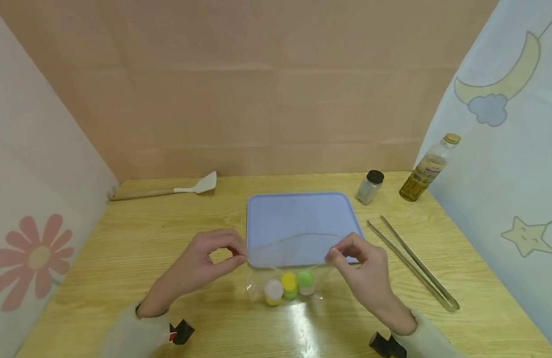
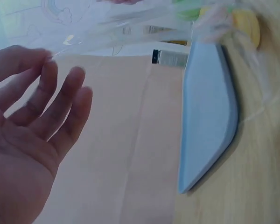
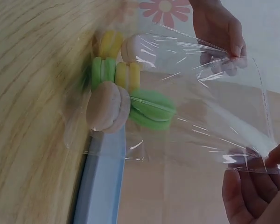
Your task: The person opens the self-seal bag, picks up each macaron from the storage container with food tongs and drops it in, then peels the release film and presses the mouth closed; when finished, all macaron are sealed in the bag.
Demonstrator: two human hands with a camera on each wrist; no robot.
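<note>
A clear plastic bag (image 3: 186, 88) hangs between my two hands in front of the tray. In its lower end sit several macarons (image 1: 289, 282), coloured green, yellow and pale pinkish. My left hand (image 1: 213, 256) pinches one side of the bag between thumb and index finger; its other fingers are spread loosely in the left wrist view. On the opposite side, my right hand (image 1: 362, 268) pinches the bag's edge with thumb and fingertips. Behind the bag lies a light blue tray (image 1: 302, 214), partly seen through the film.
To the right of the tray lie metal tongs (image 1: 414, 263). Farther back stand a small black-capped jar (image 1: 369, 188) and a bottle of amber liquid (image 1: 425, 171). A white spatula (image 1: 168, 191) with a wooden handle lies at the back left of the wooden table (image 1: 123, 233).
</note>
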